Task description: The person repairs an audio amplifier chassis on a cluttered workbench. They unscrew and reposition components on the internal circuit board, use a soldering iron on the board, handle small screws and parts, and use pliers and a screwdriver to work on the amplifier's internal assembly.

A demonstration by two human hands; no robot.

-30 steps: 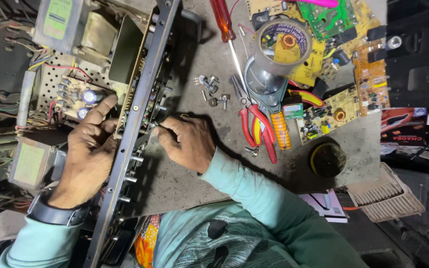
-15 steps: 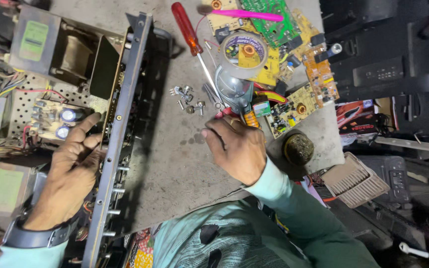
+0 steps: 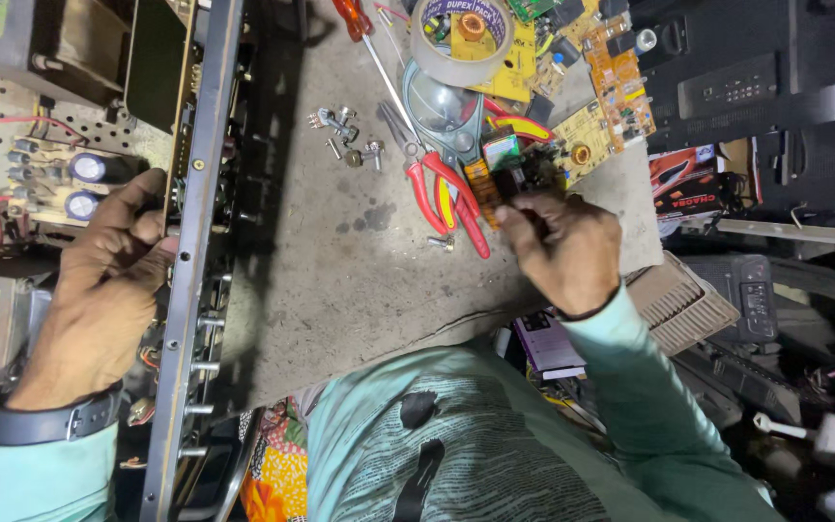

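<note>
Two hands had parted company over the last second. The right hand (image 3: pixel 562 253) had left the front edge of the opened grey metal amplifier chassis (image 3: pixel 190 242), swung across the stained grey concrete-like bench top (image 3: pixel 340 280) and come down at the clutter of tools, so the work had turned from the panel to fetching something. Its fingers were curled shut over a small dark part beside the yellow circuit boards (image 3: pixel 591 130); what they pinched could not be made out, perhaps a component. Just left of it lay the red-handled pliers (image 3: pixel 446 198), glossy plastic over dull steel, and a scatter of small bright screws (image 3: pixel 345 135). The left hand (image 3: pixel 108 280) had stayed on the chassis, fingers bent and pressed against its thin rail, near two blue-topped cylindrical capacitors (image 3: pixel 84 184) on a perforated plate.
</note>
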